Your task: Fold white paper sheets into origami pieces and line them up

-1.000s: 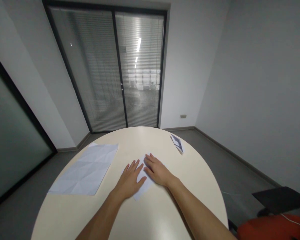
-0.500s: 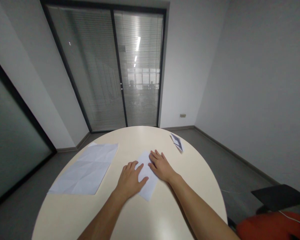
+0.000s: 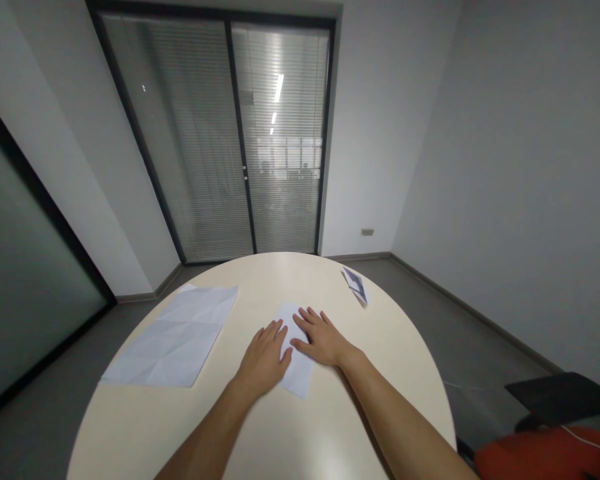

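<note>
A narrow white sheet of paper (image 3: 300,379) lies flat on the round cream table (image 3: 300,440). Along its left side rests my left hand (image 3: 264,357), open, with the fingers pointing away from me and the thumb over the paper. From the right, my right hand (image 3: 322,339) lies open and flat across the paper's edge, its fingertips toward the far end. Both hands cover parts of the sheet, so its full outline is hidden.
Large creased white paper (image 3: 173,340) lies at the table's left. A small folded paper piece (image 3: 355,286) with dark print sits near the far right edge. Beyond the floor stand glass doors (image 3: 280,147) with blinds; a red chair seat (image 3: 545,453) is at lower right.
My right hand has shifted slightly left and nearer, further over the paper. My left hand's fingers have drawn closer together. The view has turned a little.
</note>
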